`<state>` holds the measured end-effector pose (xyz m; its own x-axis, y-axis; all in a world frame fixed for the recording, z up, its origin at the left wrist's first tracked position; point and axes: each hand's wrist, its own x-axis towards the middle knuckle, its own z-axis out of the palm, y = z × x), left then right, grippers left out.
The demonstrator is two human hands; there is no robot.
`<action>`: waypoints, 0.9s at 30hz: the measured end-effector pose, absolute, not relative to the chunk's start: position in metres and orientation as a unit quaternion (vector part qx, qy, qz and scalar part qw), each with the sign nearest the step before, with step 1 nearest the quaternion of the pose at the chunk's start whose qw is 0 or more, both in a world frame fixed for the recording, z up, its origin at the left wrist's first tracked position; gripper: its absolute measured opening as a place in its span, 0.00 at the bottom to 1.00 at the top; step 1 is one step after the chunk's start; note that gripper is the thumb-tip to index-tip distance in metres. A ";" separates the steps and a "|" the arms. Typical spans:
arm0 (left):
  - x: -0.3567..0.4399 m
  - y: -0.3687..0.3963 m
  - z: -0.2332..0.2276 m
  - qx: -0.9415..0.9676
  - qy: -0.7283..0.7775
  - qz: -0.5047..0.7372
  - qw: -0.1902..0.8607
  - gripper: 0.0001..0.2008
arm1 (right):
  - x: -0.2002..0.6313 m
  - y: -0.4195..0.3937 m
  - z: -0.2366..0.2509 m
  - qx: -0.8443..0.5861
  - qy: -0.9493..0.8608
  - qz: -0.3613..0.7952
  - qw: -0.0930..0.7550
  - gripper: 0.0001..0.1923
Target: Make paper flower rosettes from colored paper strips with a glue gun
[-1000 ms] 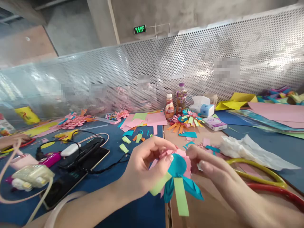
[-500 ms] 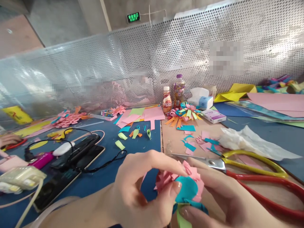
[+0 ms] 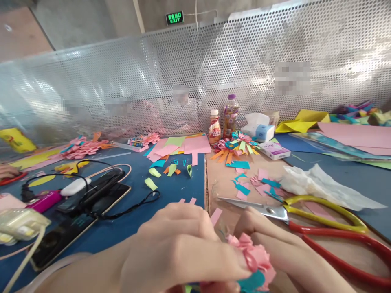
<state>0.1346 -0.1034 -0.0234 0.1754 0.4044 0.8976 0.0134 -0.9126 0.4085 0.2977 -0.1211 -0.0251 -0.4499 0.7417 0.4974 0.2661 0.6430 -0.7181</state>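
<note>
A pink paper flower (image 3: 260, 260) with a blue paper piece (image 3: 252, 280) at its base is low in the middle of the view. My left hand (image 3: 186, 248) is closed, its fingers pressed on the flower's left side and partly covering it. My right hand (image 3: 275, 248) curls around the flower's right side; its fingertips are hidden behind the petals. A bit of green paper (image 3: 188, 289) shows under my left hand at the bottom edge. Scissors (image 3: 270, 210) with one yellow and one red handle lie open right beside my right hand.
Paper scraps (image 3: 242, 188), a crumpled tissue (image 3: 305, 183) and a finished-looking paper flower (image 3: 241, 144) lie ahead, near two bottles (image 3: 214, 127). On the left are phones (image 3: 91, 199), cables and a power strip (image 3: 21, 228). Another person's hand (image 3: 9, 171) is at the far left.
My left hand has turned over, its back now up and hiding more of the flower. The flower has tilted and moved lower and right, so less of its blue circle shows.
</note>
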 end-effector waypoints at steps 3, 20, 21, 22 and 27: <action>0.136 -0.104 -0.023 0.762 0.145 0.611 0.159 0.09 | 0.300 -0.114 -0.028 -0.300 -0.806 0.293 0.417 0.08; 0.115 -0.084 -0.012 0.836 0.159 0.497 0.171 0.15 | 0.281 -0.128 -0.029 -0.350 -0.591 0.605 0.404 0.09; 0.115 -0.082 -0.011 0.841 0.161 0.484 0.182 0.15 | 0.281 -0.127 -0.026 -0.348 -0.583 0.626 0.383 0.08; 0.115 -0.081 -0.010 0.845 0.162 0.469 0.198 0.15 | 0.282 -0.126 -0.025 -0.349 -0.579 0.641 0.363 0.07; 0.115 -0.075 -0.009 0.839 0.172 0.434 0.280 0.13 | 0.284 -0.121 -0.029 -0.360 -0.579 0.635 0.363 0.06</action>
<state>0.1151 -0.0753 -0.0087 0.5643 0.5311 0.6321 0.0451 -0.7843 0.6187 0.2844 -0.1208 -0.0289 -0.4771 0.8780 -0.0383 -0.0437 -0.0672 -0.9968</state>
